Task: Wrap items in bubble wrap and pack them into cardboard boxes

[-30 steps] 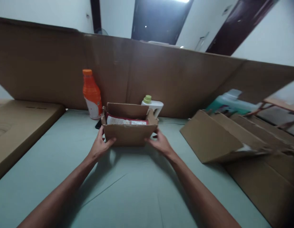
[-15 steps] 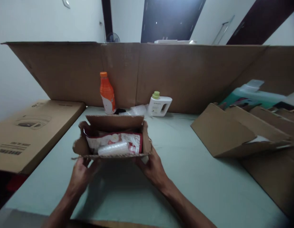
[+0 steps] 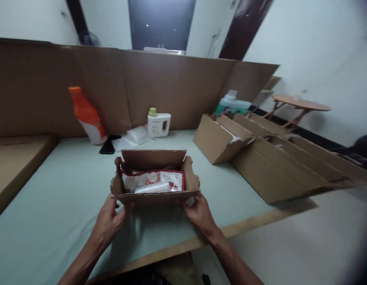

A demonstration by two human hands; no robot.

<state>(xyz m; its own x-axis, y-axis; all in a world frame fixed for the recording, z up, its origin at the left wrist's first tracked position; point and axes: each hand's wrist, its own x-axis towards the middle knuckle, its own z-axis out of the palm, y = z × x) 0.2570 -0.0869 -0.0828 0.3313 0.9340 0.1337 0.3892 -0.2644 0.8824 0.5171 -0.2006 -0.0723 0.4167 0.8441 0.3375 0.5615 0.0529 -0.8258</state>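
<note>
The left hand [image 3: 107, 221] is placed at the near left corner of a small open cardboard box [image 3: 155, 178], with the fingers curled around the front wall and the thumb raised toward the rim. The right hand [image 3: 199, 213] is placed at the near right corner, with the fingers closed on the front wall and its lower edge. The box is thus held between both hands, at or just above the pale green table surface [image 3: 52, 206], near the front edge of the table; whether the base rests on the surface cannot be told. The four flaps are folded outward. Inside the box, a red and white packet [image 3: 153, 181] is seen lying flat, with a clear plastic item resting on it. Farther back on the left, a black flat object [image 3: 107, 147] is located beside an orange bottle [image 3: 87, 115], which appears tilted. A clear plastic bag [image 3: 135, 135] lies just beside a white jug with a green cap [image 3: 158, 123]. To the right, several flattened and open cardboard cartons [image 3: 260, 158] are laid across the table. A teal container [image 3: 232, 103] is positioned behind them. A tall cardboard sheet [image 3: 156, 85] is stood along the rear edge. A round wooden table [image 3: 299, 103] is visible at far right.
</note>
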